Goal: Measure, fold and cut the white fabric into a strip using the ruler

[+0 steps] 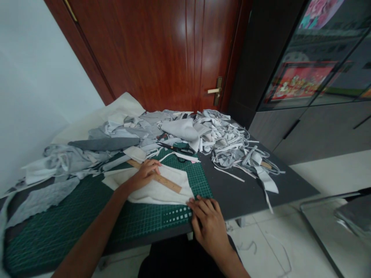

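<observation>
A white piece of cloth (pixel 171 197) lies on the green cutting mat (pixel 145 224), with a wooden ruler (pixel 171 183) set slantwise across it. My left hand (pixel 145 175) rests on the ruler near its middle, fingers bent over it and holding it against the cloth. At the cloth's near right corner is my right hand (pixel 207 222). Its fingertips touch the cloth edge and the fingers lie stretched out over the mat's edge. Black-handled scissors (pixel 176 148) lie beyond the cloth, partly covered by a narrow white strip (pixel 185 157).
Grey and white fabric scraps (pixel 107 131) are heaped along the back and left of the dark table (pixel 228 197). A tangled pile of strips (pixel 228 139) sits at the right. Behind stand a wooden door (pixel 150 50) and a cabinet (pixel 324 127); a metal-framed chair (pixel 324 231) is at right.
</observation>
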A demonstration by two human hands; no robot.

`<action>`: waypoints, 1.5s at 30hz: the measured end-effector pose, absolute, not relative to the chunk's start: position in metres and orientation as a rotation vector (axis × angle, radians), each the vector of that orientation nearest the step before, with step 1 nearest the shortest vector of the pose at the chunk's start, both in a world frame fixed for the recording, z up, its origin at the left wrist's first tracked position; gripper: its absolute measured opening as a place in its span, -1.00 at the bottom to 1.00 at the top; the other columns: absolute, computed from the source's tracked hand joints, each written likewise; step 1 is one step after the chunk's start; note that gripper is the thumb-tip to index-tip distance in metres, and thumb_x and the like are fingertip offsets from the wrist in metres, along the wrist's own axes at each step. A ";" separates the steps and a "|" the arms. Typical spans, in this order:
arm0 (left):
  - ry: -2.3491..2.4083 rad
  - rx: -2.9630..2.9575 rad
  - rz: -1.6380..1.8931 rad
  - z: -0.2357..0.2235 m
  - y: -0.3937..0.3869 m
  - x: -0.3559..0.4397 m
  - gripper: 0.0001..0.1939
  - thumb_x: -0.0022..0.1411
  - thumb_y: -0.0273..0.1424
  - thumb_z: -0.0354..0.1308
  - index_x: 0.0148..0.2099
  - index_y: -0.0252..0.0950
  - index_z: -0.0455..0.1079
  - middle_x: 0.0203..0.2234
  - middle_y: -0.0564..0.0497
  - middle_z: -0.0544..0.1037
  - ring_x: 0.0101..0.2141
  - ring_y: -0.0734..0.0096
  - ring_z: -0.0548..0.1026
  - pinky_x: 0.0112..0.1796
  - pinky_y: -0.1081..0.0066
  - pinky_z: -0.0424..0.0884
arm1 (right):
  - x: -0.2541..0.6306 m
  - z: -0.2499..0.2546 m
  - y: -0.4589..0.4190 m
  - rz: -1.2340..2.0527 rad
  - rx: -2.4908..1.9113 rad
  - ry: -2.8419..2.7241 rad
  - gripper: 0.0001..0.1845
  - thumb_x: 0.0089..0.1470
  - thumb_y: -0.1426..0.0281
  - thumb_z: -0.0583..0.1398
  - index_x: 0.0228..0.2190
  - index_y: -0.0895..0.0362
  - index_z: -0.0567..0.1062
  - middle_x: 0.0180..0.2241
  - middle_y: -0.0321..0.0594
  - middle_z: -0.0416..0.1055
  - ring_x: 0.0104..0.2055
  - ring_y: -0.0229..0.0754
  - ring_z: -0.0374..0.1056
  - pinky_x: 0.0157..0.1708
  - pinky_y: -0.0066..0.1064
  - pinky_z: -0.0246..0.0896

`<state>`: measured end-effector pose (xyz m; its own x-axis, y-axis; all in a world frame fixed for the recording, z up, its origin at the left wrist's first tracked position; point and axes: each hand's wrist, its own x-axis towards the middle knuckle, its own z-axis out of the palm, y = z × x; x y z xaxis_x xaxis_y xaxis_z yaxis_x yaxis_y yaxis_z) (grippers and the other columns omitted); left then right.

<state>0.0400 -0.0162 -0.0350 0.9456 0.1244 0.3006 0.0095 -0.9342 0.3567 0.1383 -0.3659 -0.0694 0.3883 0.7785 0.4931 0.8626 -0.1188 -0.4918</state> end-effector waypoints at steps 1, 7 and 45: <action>0.095 2.742 0.453 -0.034 -0.018 0.039 -0.83 0.27 -0.45 0.01 -0.25 -0.20 0.44 0.02 -0.04 0.49 0.11 0.15 0.36 0.16 0.13 0.27 | 0.138 -0.069 -0.366 -0.151 -1.906 -1.407 -0.51 0.22 0.61 0.11 0.10 0.01 0.51 0.05 -0.22 0.56 0.16 -0.02 0.36 0.16 -0.07 0.12; 0.099 2.738 0.432 -0.025 -0.026 0.033 -0.81 0.35 -0.28 0.08 -0.10 -0.16 0.49 0.07 -0.04 0.48 0.15 0.15 0.36 0.21 0.14 0.24 | 0.138 -0.070 -0.365 -0.168 -1.908 -1.400 -0.52 0.21 0.61 0.12 0.09 0.03 0.52 0.05 -0.22 0.57 0.15 -0.02 0.37 0.16 -0.08 0.12; 0.266 2.705 0.647 -0.040 -0.021 0.058 -0.62 0.34 -0.01 0.16 -0.29 -0.18 0.57 -0.30 -0.02 0.57 -0.20 0.26 0.50 -0.11 0.27 0.39 | 0.136 -0.072 -0.372 -0.196 -1.831 -1.422 -0.51 0.15 0.63 0.13 0.04 0.02 0.53 -0.01 -0.21 0.57 0.12 -0.04 0.39 0.18 -0.12 0.17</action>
